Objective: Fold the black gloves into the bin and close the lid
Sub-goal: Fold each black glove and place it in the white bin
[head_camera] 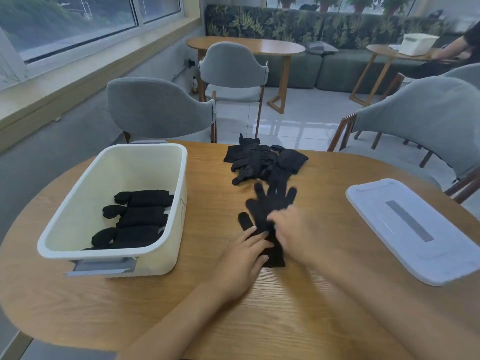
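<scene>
A black glove point(265, 206) lies flat on the wooden table point(207, 294), fingers pointing away from me. My left hand point(241, 261) rests flat on its cuff end, fingers spread. My right hand point(293, 229) lies over the glove's palm and is blurred; whether it pinches the fabric I cannot tell. A pile of loose black gloves point(262, 159) sits just beyond, near the far edge. The cream bin point(179, 183) stands open on the left with three folded black gloves point(137, 219) inside. Its white lid point(413, 227) lies flat on the right.
Grey chairs stand around the far side of the table point(158, 107) point(428, 120). Further back are another wooden table point(246, 46), a green sofa point(337, 68), and a person's arm beside a white bin point(418, 42) at the far right.
</scene>
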Motion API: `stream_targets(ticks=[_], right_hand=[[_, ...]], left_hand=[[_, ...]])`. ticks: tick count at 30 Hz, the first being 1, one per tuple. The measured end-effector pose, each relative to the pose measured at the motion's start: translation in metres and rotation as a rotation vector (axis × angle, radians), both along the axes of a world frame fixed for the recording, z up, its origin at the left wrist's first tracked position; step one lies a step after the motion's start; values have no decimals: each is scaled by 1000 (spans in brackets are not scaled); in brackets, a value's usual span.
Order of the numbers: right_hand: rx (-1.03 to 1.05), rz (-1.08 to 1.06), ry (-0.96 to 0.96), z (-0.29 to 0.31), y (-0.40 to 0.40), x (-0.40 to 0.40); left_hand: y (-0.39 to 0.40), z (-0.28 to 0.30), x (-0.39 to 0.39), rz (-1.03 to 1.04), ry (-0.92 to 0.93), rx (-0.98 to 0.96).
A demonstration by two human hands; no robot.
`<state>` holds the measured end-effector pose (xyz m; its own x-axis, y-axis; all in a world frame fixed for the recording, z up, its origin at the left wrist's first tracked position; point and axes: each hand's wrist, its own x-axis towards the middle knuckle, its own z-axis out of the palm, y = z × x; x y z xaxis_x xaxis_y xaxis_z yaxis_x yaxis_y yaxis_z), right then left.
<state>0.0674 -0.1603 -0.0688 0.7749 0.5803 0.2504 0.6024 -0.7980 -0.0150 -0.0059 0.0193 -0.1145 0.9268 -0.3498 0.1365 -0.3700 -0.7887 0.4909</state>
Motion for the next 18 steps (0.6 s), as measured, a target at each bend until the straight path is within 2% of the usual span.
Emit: stream_targets(ticks=[4,13,18], right_hand=[[191,-1,-36,-41,-6,-28],[440,-146,-9,-23,-2,-20],[449,-83,-84,-19,7,-39]], left_hand=[[2,-1,-3,-22,-17,-17],[2,-7,-8,112,-51,54],[4,-12,-5,110,-74,28]])
